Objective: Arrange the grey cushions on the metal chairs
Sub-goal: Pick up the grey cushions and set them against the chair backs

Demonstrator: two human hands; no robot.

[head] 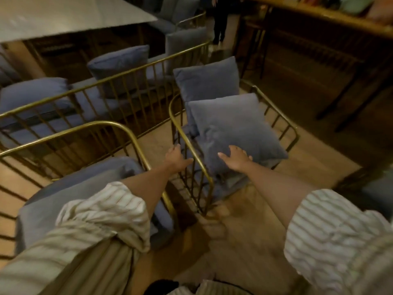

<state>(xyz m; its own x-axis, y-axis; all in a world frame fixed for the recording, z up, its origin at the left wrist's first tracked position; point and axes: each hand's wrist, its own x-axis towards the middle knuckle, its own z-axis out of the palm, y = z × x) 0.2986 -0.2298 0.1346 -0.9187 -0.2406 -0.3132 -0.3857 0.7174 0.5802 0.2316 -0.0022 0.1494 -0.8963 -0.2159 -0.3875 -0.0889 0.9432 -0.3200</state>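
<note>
Reaching forward, both bare arms extended from striped sleeves (110,211). Right hand (235,157) lay palm-down, fingers spread open, pressed on the near edge of a grey cushion (234,128) in the metal chair (192,152) just ahead of it. Second grey cushion (207,79) stood beyond the first, leaning at the far end of the same chair. Left hand (177,157) rested against the chair's brass top rail, thumb touching it; fingers hidden, so grip could not be told. Another cushioned chair (119,126) sat just left of the left forearm.
</note>
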